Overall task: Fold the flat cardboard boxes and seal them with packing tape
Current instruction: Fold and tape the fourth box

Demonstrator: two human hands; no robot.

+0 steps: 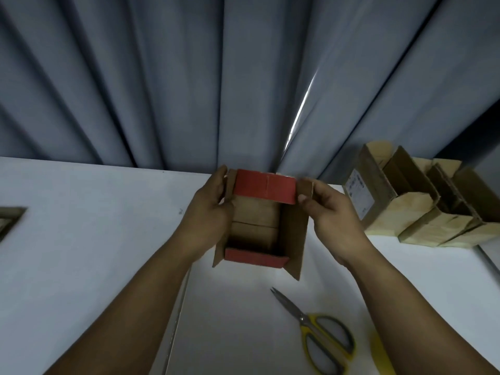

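Observation:
A small brown cardboard box with red flaps is held above the white table, its open side toward me. My left hand grips its left wall, fingers curled round the far left edge. My right hand pinches the brown flap at the far right corner, beside the far red flap. The near red flap lies folded at the front. The inner bottom flaps are closed. No tape is visible on this box.
Several opened cardboard boxes stand together at the right on the white table. Yellow-handled scissors lie near the front right, with a yellow strip beside them. Another cardboard piece shows at the left edge. Grey curtains hang behind.

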